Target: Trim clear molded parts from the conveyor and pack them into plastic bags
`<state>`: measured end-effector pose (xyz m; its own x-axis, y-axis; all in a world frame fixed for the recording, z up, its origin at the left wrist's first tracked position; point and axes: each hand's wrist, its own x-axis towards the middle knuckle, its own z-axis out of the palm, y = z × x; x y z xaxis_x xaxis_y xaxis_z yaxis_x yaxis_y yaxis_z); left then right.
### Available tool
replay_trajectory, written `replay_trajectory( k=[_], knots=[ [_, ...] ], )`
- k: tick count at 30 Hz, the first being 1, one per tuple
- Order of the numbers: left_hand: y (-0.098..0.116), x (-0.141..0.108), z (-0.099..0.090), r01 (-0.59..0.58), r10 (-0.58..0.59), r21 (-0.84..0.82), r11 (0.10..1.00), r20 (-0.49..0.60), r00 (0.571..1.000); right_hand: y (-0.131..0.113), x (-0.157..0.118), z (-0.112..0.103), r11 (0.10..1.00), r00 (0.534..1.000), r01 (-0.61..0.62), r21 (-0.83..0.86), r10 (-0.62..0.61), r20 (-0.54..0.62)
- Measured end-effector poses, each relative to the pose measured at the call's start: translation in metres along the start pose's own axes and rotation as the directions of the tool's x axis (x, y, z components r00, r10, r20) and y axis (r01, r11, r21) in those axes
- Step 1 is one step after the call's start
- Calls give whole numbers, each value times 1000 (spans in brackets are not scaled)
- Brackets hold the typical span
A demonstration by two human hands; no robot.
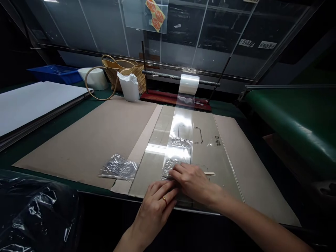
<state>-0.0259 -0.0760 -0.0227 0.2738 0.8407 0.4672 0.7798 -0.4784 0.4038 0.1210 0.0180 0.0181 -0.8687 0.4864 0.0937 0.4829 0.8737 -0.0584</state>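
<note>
My left hand [159, 199], with a ring on one finger, reaches to the near end of a clear film strip [181, 127]. Its fingers are bent close together, and the tips are partly hidden by my right hand [193, 180]. The right fingers curl down onto the strip's near end, where crinkled clear plastic [170, 165] lies. What is pinched beneath the fingertips is hidden. A thin pale stick [210, 173] shows just right of my right hand. The strip runs over a glass-like sheet [210, 157] from a film roll [189, 84].
Crinkled clear packets [119, 168] lie on brown board [99, 133] to the left. Behind are a white roll [128, 87], a woven bag [139, 75] and a blue tray [55, 73]. White sheets [39, 98] are stacked far left. A green conveyor belt [294, 115] runs along the right.
</note>
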Motion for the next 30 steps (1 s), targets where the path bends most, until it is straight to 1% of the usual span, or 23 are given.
replay_trajectory(
  k=[2, 4, 6, 7, 9, 11, 12, 13, 15, 16, 17, 19, 21, 23, 25, 27, 28, 30],
  knots=[
    [-1, 5, -2, 0, -1, 24, 1000, 50, 999, 14, -32, -1, 998, 998, -56, -3, 56, 10],
    [-4, 11, -3, -54, 51, 41, 998, 68, 996, 30, -73, -3, 988, 988, -155, 6, 155, 18],
    [-6, 16, -3, -175, 173, 69, 982, 38, 984, 44, -110, -5, 964, 965, -263, 39, 262, 29],
    [-7, 17, -3, -247, 247, 89, 965, 11, 969, 50, -123, -7, 950, 953, -304, 67, 302, 39],
    [-11, 16, -5, -365, 374, 119, 923, -59, 926, 54, -136, -10, 924, 934, -359, 134, 354, 58],
    [-18, 10, -15, -416, 436, 149, 897, -150, 887, 49, -131, -12, 894, 920, -392, 219, 386, 71],
    [-24, 5, -23, -414, 446, 181, 892, -196, 873, 44, -123, -11, 877, 915, -402, 263, 398, 71],
    [-33, -1, -32, -389, 439, 230, 892, -242, 865, 38, -113, -9, 862, 911, -408, 300, 407, 67],
    [-56, -14, -52, -275, 395, 373, 886, -299, 869, 28, -89, -2, 856, 905, -413, 312, 423, 38],
    [-68, -22, -61, -182, 340, 434, 882, -320, 884, 24, -78, 3, 862, 902, -416, 289, 431, 12],
    [-81, -30, -69, -121, 299, 483, 867, -310, 902, 21, -68, 9, 870, 898, -421, 257, 439, -16],
    [-101, -45, -80, -80, 255, 554, 829, -246, 935, 18, -53, 19, 881, 893, -427, 203, 446, -61],
    [-109, -57, -83, -76, 220, 578, 812, -182, 958, 18, -45, 27, 887, 893, -420, 192, 442, -88],
    [-106, -64, -82, -47, 186, 563, 825, -192, 964, 19, -42, 29, 891, 893, -414, 186, 438, -109],
    [-94, -63, -78, -7, 153, 505, 863, -248, 957, 20, -43, 27, 893, 893, -410, 185, 434, -118],
    [-79, -54, -71, 13, 121, 413, 911, -298, 947, 20, -46, 22, 899, 900, -396, 185, 420, -114],
    [-72, -47, -66, 10, 107, 359, 933, -303, 947, 21, -47, 19, 906, 909, -380, 185, 403, -107],
    [-60, -26, -54, 0, 70, 266, 964, -253, 965, 21, -49, 15, 920, 928, -344, 187, 363, -82]
  ],
)
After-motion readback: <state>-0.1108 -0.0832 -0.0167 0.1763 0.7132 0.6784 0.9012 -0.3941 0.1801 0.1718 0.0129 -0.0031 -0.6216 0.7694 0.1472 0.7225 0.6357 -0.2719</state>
